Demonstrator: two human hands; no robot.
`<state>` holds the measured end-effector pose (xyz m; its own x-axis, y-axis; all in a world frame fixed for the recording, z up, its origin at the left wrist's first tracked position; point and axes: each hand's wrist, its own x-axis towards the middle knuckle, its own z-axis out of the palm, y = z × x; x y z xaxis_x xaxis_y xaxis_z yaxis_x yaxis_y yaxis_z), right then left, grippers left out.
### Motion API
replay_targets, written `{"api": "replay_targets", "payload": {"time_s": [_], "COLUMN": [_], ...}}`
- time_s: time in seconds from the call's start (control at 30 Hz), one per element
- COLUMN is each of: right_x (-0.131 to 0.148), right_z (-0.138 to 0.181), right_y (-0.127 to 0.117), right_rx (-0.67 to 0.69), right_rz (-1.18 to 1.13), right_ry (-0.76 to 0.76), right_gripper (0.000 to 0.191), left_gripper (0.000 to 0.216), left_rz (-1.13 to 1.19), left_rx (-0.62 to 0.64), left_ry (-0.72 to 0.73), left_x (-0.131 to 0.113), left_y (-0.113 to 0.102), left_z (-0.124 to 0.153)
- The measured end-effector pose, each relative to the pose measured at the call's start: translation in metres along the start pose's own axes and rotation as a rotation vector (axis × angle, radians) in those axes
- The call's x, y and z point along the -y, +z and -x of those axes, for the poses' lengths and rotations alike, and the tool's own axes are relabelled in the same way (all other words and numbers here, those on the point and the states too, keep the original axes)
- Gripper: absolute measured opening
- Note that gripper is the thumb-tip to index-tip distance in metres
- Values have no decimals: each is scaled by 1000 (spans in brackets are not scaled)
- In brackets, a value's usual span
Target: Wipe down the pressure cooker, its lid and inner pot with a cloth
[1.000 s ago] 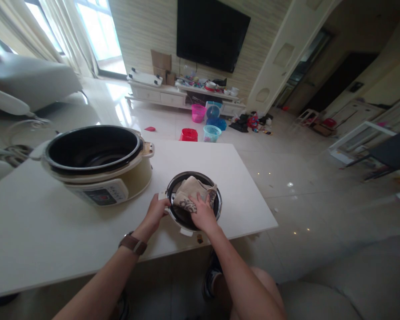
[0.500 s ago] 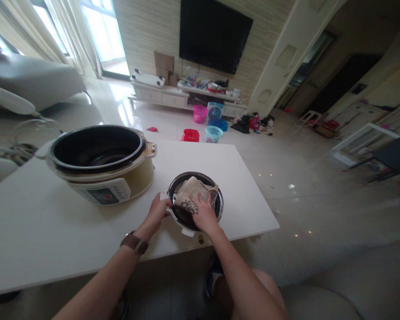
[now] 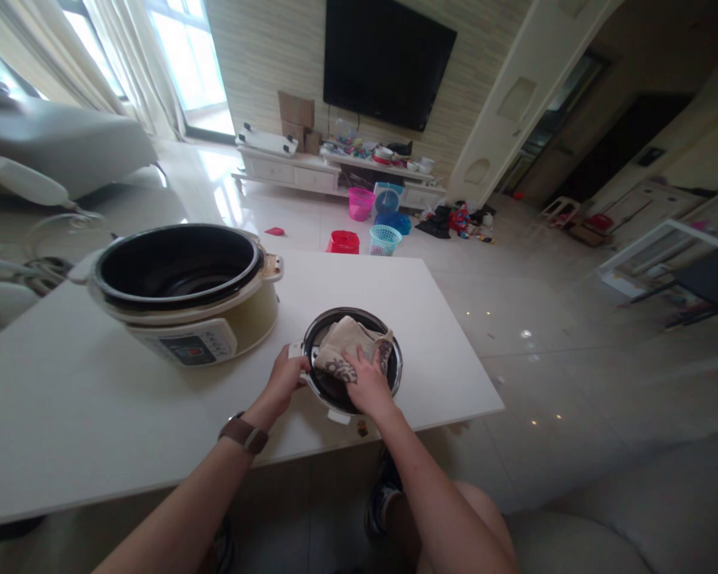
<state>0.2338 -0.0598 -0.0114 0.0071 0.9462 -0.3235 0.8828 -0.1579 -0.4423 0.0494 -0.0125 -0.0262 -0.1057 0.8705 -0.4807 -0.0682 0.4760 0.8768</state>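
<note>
A round pot lid [image 3: 335, 396] with a dark inner face and a shiny rim lies inner side up near the table's front edge. My left hand [image 3: 287, 375] is closed around the white handle at its left side. On the lid's inner face rests a beige cloth [image 3: 350, 339] with a dark flower pattern, bunched up. My right hand [image 3: 368, 383] presses on this cloth from the near side, its fingers bent over it. To the left stands a large electric pressure cooker [image 3: 248, 319], uncovered, its black inside visible.
Both stand on a white table [image 3: 125, 422]. A white chair [image 3: 3, 303] is at the left. Beyond the table, a pink basket [image 3: 360, 204], a red stool [image 3: 343, 241] and a light blue basket [image 3: 385, 239] are on the tiled floor, before a low TV cabinet [image 3: 311, 179].
Hardly anything differs: the whole view has shifted very slightly. Both hands keep their places on the lid and the cloth.
</note>
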Motion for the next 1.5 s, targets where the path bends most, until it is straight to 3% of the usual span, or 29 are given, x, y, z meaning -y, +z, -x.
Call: {"api": "replay_targets", "payload": {"time_s": [1.5], "right_x": [-1], "right_z": [0], "right_y": [2], "right_rx": [0], "right_rz": [7], "right_ry": [-6], "right_gripper": [77], "left_gripper": [61], "left_rz": [7], "left_rx": [28], "left_ry": [19], "left_x": [3], "left_y": [-1], "left_z": [-2]}}
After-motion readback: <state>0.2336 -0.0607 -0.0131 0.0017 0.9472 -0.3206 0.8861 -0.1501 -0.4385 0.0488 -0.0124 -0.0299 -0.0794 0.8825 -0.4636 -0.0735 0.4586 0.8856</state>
